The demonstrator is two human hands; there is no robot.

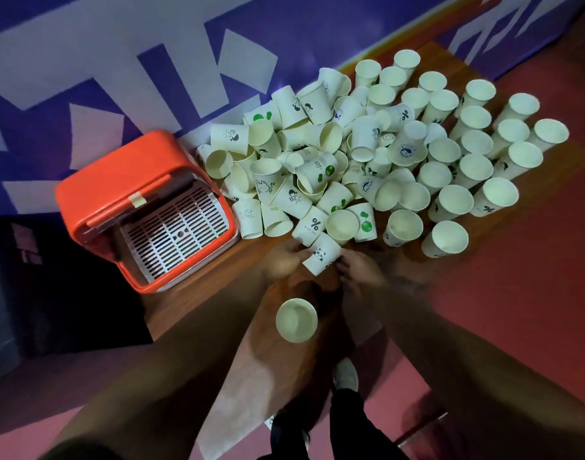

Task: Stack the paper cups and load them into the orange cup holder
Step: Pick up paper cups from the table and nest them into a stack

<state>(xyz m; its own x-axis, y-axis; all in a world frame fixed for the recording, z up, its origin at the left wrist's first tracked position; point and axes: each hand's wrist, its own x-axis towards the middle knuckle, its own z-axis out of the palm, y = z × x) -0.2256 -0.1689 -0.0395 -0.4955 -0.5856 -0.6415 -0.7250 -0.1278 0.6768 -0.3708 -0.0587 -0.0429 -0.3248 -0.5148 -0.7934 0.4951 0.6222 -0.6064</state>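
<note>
Several white paper cups (pixel 377 151) lie in a heap on the wooden table (pixel 198 293); those at the right stand upright. The orange cup holder (pixel 118 180) sits at the left with its lid up and a white slotted tray (pixel 178 227) showing. At the heap's near edge, a cup with a panda print (pixel 321 258) lies tilted between my hands. My left hand (pixel 283 260) grips its left side. The fingertips of my right hand (pixel 359 272) touch its right side. Both hands are blurred. One cup (pixel 296 320) stands upright alone between my forearms.
A purple and white banner wall (pixel 185 61) runs behind the table. The table's left end drops off just past the holder, to a dark surface (pixel 68 293). Red floor (pixel 517 293) lies to the right, and my feet (pixel 346 373) show below the table's near edge.
</note>
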